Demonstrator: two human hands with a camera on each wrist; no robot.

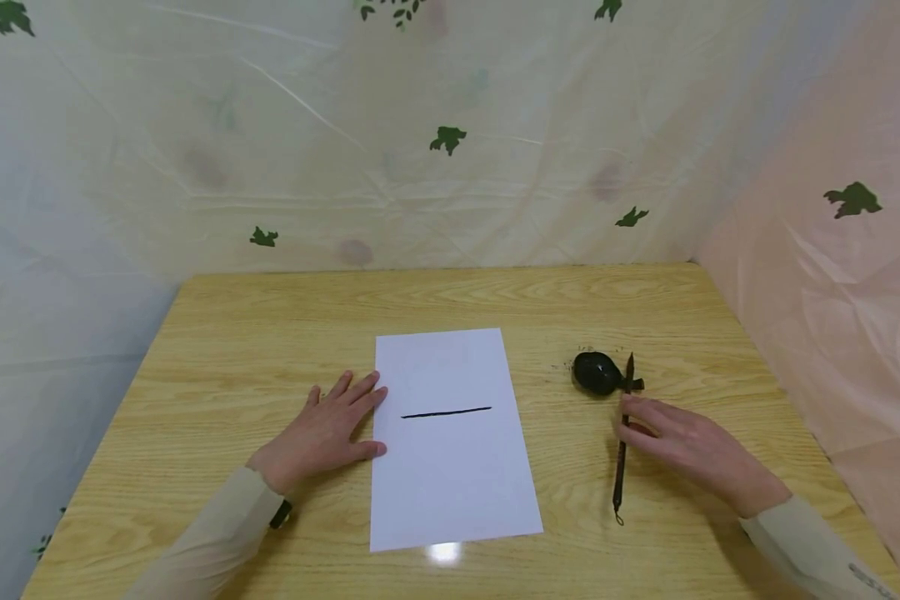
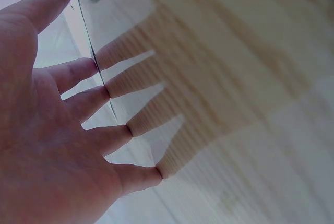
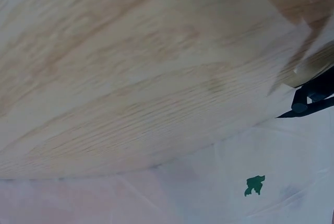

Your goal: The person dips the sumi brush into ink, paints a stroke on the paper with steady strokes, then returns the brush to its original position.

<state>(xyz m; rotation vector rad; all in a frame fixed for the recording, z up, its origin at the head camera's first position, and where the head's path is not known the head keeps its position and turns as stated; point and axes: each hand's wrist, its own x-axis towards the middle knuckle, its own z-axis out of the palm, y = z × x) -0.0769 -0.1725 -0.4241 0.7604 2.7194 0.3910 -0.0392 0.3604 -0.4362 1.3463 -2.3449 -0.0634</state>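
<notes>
A white sheet of paper (image 1: 450,483) lies on the table with one black horizontal stroke (image 1: 446,412) across its middle. Spread fingers of my left hand (image 1: 326,433) rest at the sheet's left edge, thumb and some fingertips on the paper; the left wrist view shows the same hand (image 2: 62,114) palm side, fingertips touching down. My right hand (image 1: 693,450) pinches a dark ink brush (image 1: 621,471) by its shaft. The brush's pointed tip lies over the narrow end of a black, glossy ink dish (image 1: 596,373). At the right wrist view's edge, the dark dish (image 3: 319,87) shows only partly.
Small dark specks lie around the ink dish on the wood-grain table (image 1: 255,325). Pale sheeting with green leaf-like prints (image 1: 447,140) hangs behind and at both sides. A bright reflection shines near the paper's bottom edge.
</notes>
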